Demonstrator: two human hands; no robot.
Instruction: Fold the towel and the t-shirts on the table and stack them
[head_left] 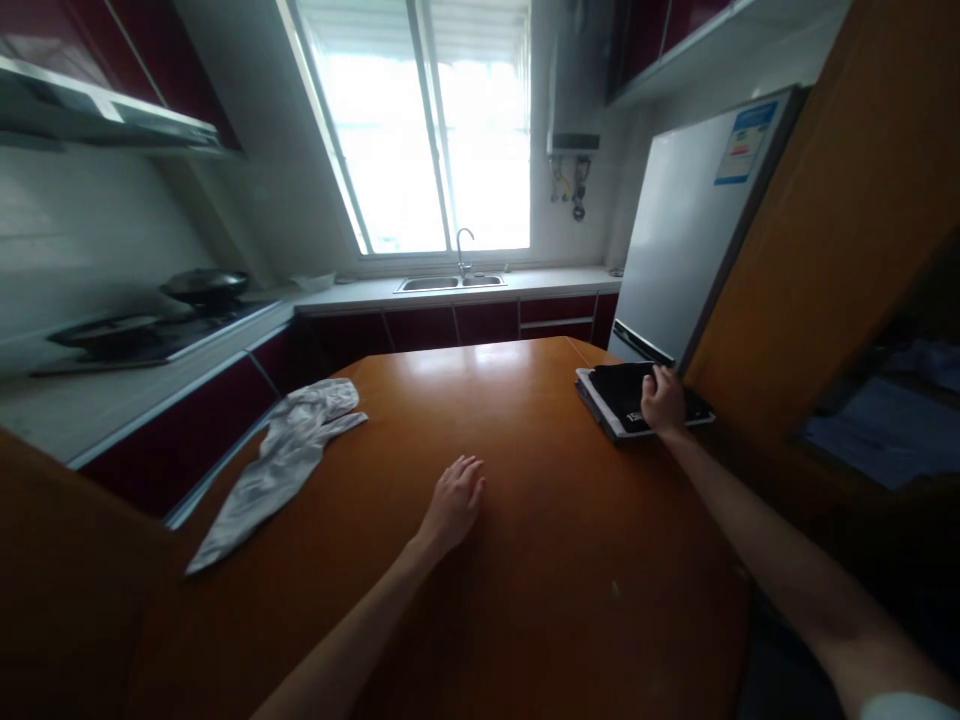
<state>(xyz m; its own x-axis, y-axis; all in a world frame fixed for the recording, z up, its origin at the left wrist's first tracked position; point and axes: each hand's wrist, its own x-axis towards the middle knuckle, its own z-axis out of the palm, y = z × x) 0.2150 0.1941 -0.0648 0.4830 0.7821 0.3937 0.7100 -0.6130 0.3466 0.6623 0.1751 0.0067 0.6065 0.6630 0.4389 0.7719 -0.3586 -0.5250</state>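
Note:
My left hand [455, 500] rests palm down on the brown wooden table [525, 560], its fingers stretched out and holding nothing. At the table's right side my right hand [664, 398] lies on a black folded cloth [619, 388] with small white marks. Its fingers are bent down and look closed on the cloth, though their tips are partly hidden. Under the cloth is a flat stack with a white upper edge and a dark lower side [598, 412]. A crumpled light grey, shiny cloth [289, 455] lies along the table's left edge, apart from both hands.
Beyond the table runs a white counter [352, 293] with a sink [431, 284] and tap under a bright window. On the left are a stove [187, 325] and pans. A grey refrigerator [697, 220] and a wooden panel [810, 250] stand close on the right.

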